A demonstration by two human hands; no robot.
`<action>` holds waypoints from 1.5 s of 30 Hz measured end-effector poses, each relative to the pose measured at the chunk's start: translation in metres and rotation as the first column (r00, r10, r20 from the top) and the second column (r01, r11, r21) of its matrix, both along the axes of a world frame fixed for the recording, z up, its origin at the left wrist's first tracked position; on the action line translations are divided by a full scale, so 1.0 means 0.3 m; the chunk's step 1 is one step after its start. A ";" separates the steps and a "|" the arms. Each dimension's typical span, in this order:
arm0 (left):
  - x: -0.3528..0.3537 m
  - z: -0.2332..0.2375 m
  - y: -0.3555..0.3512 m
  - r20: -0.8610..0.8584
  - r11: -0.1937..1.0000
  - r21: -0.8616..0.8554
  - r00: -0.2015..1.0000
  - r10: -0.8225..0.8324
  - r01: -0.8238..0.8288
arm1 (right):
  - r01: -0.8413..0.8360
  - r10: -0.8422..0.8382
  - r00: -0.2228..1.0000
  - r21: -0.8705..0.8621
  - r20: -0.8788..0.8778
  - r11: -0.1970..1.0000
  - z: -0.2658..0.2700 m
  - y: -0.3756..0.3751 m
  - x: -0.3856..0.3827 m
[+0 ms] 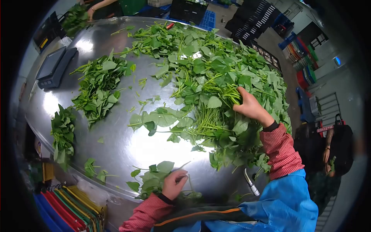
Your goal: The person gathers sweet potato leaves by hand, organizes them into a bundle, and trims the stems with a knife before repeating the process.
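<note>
My right hand [251, 105] is wrapped round the stem ends of a bunch of leafy greens [222, 87], at the right of a big heap of greens [232, 65] on the metal table [118, 133]. Near the front edge, my left hand [174, 185] rests beside a small bunch of leaves [152, 179]; its fingers are curled together, and what they hold, if anything, is hidden. A knife with a pale handle [254, 188] lies on the table between my two arms.
Two leafy piles [98, 87] [63, 133] lie on the left, near a grey scale [57, 67]. At the top left, another person's hand [91, 14] is beside greens. Colourful crates [69, 208] stand below the left edge. Another person [328, 150] is at the right.
</note>
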State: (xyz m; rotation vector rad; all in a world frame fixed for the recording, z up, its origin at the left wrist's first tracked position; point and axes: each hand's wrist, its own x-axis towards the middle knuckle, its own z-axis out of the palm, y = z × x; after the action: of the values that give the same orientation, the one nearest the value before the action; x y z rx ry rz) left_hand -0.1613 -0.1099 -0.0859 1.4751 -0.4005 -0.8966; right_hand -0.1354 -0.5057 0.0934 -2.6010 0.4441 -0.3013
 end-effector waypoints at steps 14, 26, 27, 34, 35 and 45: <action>-0.050 0.102 -0.028 0.082 0.993 0.057 0.991 -0.106 0.102 | -0.242 0.042 0.957 -0.710 -0.286 0.661 -0.241 0.369 -0.155; -0.011 0.277 -0.274 0.124 0.963 -0.176 0.975 -0.185 0.205 | 0.214 -0.228 0.968 0.126 0.107 0.969 0.212 0.326 -0.482; 0.007 0.297 -0.323 0.097 0.950 -0.221 0.974 -0.205 0.222 | 0.251 -0.278 0.953 0.201 0.120 0.947 0.220 0.335 -0.513; -0.110 0.428 -0.529 0.274 0.804 -0.302 0.855 -0.440 0.512 | 0.201 -0.345 0.938 0.747 0.040 0.633 0.025 0.406 -0.676; -0.161 0.413 -0.544 0.210 0.734 -0.449 0.859 -0.468 0.509 | 0.157 -0.304 0.951 0.763 0.053 0.627 0.002 0.434 -0.679; -0.213 0.338 -0.471 0.282 0.827 -0.213 0.843 -0.457 0.520 | 0.090 -0.113 0.975 -0.129 -0.190 0.988 0.103 0.523 -0.754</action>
State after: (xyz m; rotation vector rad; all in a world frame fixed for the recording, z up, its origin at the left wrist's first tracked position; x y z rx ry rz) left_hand -0.2252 -0.2513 0.0155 1.2208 -1.0727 -1.0289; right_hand -0.3617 -0.3487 0.1243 -2.7425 0.6478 -0.1067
